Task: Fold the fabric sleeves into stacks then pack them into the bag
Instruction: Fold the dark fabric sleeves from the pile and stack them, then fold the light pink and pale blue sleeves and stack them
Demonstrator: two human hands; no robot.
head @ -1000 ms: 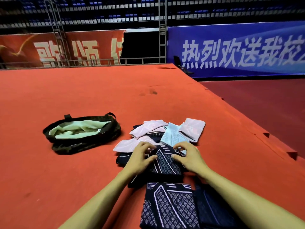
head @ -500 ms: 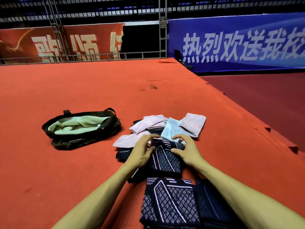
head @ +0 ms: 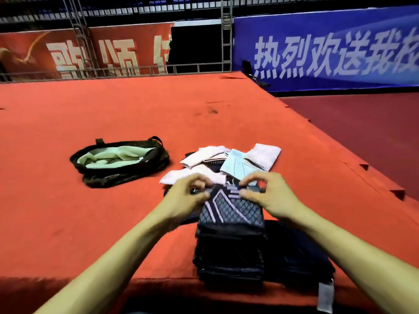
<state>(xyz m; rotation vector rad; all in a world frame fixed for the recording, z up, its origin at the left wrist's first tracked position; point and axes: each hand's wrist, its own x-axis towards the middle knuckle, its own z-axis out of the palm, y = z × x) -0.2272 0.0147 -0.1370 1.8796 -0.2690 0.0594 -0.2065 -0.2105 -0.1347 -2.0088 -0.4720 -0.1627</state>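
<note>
Where two hands pinch: one sleeve

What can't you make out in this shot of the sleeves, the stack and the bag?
Head view, the only one:
- Number of pieces in the dark stack: dim and blurred, top covered by the patterned sleeve.
- Bottom of the bag: hidden by its near wall and pale lining.
- Dark pieces under the pale sleeves: covered by them, the left hand and the right hand.

navy sleeve with pale lattice pattern; pink and light-blue sleeves at twelve o'clock; camouflage bag, mint lining, ten o'clock; red carpet.
</note>
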